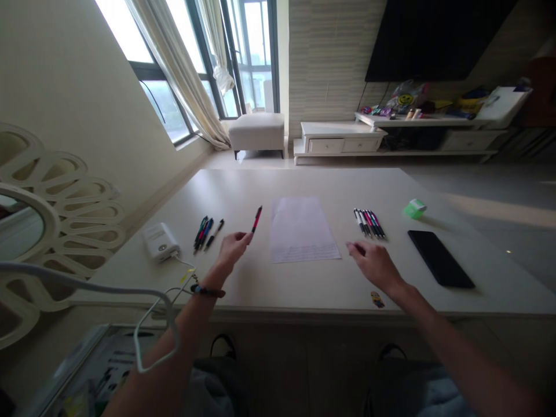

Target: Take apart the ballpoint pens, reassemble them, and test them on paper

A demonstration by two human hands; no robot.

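Note:
A red and black pen (258, 218) stands tilted upward from my left hand (235, 245), pinched near its lower end. That hand is left of a white sheet of paper (299, 226) with lines of writing along its near edge. My right hand (372, 259) is closed just past the paper's right corner; whether anything lies inside its curled fingers is hidden. Beyond it, several pens (369, 223) lie side by side in a row. Left of my left hand rests another group of pens (202, 233), with a black and silver pen (214, 233) slightly apart.
On the table's (278, 295) left stands a white power bank (160, 242) with a cable (130, 291) looping over my left forearm. To the right are a black phone (440, 258) and a green object (414, 209). A cartoon sticker (377, 299) is near the front edge.

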